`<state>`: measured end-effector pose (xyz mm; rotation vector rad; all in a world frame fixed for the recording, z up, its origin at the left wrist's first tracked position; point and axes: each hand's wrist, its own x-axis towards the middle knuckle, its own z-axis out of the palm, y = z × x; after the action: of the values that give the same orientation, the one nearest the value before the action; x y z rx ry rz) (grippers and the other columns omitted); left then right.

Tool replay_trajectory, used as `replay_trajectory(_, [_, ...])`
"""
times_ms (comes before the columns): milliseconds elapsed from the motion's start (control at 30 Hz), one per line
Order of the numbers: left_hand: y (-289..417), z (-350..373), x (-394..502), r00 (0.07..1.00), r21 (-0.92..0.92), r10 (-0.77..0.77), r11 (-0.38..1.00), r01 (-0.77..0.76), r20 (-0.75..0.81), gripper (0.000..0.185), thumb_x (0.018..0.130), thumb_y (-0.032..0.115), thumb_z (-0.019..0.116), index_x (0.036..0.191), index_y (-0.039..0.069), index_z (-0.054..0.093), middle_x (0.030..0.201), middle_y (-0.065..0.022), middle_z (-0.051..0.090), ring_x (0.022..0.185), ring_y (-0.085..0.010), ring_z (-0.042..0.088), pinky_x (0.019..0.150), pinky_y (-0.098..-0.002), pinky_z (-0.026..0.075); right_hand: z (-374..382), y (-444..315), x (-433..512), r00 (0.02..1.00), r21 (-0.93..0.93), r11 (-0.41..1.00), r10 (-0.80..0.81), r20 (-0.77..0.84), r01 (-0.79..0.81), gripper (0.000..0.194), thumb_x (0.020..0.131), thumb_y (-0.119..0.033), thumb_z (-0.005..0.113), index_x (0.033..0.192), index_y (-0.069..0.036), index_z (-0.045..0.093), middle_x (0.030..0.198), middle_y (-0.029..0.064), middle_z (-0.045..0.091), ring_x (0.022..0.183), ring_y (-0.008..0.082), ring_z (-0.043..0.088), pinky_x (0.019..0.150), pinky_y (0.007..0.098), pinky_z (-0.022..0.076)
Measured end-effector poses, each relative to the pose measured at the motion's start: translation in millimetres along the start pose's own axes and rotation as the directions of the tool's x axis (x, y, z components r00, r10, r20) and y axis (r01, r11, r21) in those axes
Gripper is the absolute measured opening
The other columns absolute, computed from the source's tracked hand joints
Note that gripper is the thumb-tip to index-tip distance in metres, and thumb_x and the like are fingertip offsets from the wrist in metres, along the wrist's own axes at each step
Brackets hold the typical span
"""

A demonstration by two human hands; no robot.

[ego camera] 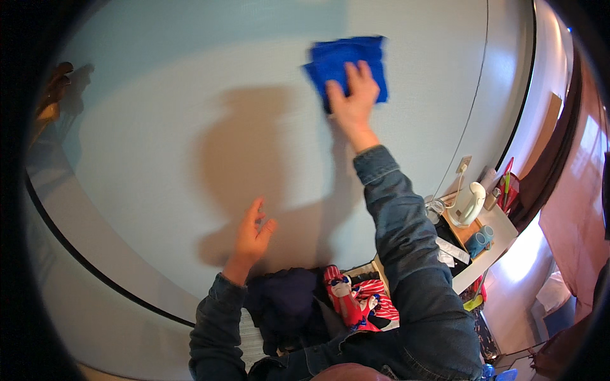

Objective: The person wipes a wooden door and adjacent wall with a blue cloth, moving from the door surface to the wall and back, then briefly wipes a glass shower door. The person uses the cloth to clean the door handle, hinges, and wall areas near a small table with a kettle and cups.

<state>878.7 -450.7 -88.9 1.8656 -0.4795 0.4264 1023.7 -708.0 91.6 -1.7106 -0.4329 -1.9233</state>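
A folded blue cloth (348, 52) lies flat against the pale wall (157, 157), high up and right of the middle. My right hand (355, 102) is spread over the cloth and presses it to that surface, the arm stretched out in a dark denim sleeve. Lower and to the left, my left hand (252, 238) is held up before the wall with nothing in it, thumb and fingers apart. Whether its fingertips touch the wall I cannot tell. Shadows of my head and arms fall across the wall between the two hands.
Dark clothing (290, 295) and a red-and-white striped fabric item (362, 300) lie below. At right, a white side table (500, 233) bears a white electric kettle (469, 207) plugged into a wall outlet (463, 164), and blue mugs (476, 243). Brown hooks (55, 90) stick out at far left.
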Motion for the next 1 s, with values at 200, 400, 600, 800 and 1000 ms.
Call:
replay_trajectory(200, [14.3,-6.4,1.6,0.998,0.058,0.063,0.996,-0.063,0.007,0.058,0.086,0.024,0.062,0.137,0.007,0.038,0.13,-0.0151,0.049,0.106,-0.0259,0.056,0.085,-0.0358,0.045,12.3,-86.4,-51.3,0.87,0.295,0.923,-0.346,0.353,0.247,0.058,0.06,-0.014,0.075,0.115,-0.007,0.058,0.129,0.0167,0.048,0.11,0.0352,0.047,0.093,0.0437,0.0395])
replay_trajectory(400, [9.0,-23.6,-20.7,0.999,0.004,0.055,0.998,-0.055,0.002,0.058,0.084,0.02,0.064,0.135,0.007,0.04,0.127,-0.0161,0.051,0.105,-0.0275,0.057,0.084,-0.0362,0.046,15.4,-142.1,-109.2,0.418,0.423,0.81,-0.577,0.702,0.406,0.035,0.08,-0.014,0.054,0.114,-0.017,0.061,0.129,0.0064,0.049,0.112,0.0245,0.047,0.095,0.0403,0.0366])
replay_trajectory(600, [-9.0,-53.0,-43.7,0.998,0.062,-0.001,0.998,0.005,-0.067,0.058,0.084,0.019,0.063,0.136,0.008,0.039,0.128,-0.0155,0.051,0.105,-0.0276,0.057,0.083,-0.0371,0.047,51.6,-187.3,-103.0,0.276,0.393,0.568,-0.759,0.589,0.723,0.031,0.08,-0.021,0.056,0.11,-0.015,0.065,0.136,0.0037,0.046,0.131,0.0255,0.033,0.104,0.0555,0.024])
replay_trajectory(800, [-13.7,-65.8,-54.5,0.992,0.069,-0.045,0.996,0.054,-0.118,0.058,0.084,0.019,0.063,0.136,0.008,0.039,0.129,-0.0162,0.05,0.106,-0.0278,0.056,0.084,-0.0368,0.046,79.0,-214.5,-78.7,0.421,0.363,0.668,-0.714,0.56,0.65,0.053,0.071,-0.023,0.071,0.121,-0.026,0.058,0.141,0.0034,0.039,0.134,0.0285,0.027,0.105,0.0572,0.0206])
replay_trajectory(1000, [-1.4,-47.0,-27.3,0.99,0.099,0.039,0.995,-0.026,-0.136,0.057,0.084,0.018,0.063,0.135,0.006,0.04,0.131,-0.0185,0.047,0.11,-0.0322,0.053,0.09,-0.0386,0.044,54.8,-158.7,-32.9,0.573,0.317,0.762,-0.638,0.514,0.564,0.052,0.07,-0.026,0.072,0.12,-0.026,0.059,0.14,0.0049,0.04,0.133,0.0317,0.028,0.103,0.0608,0.0212])
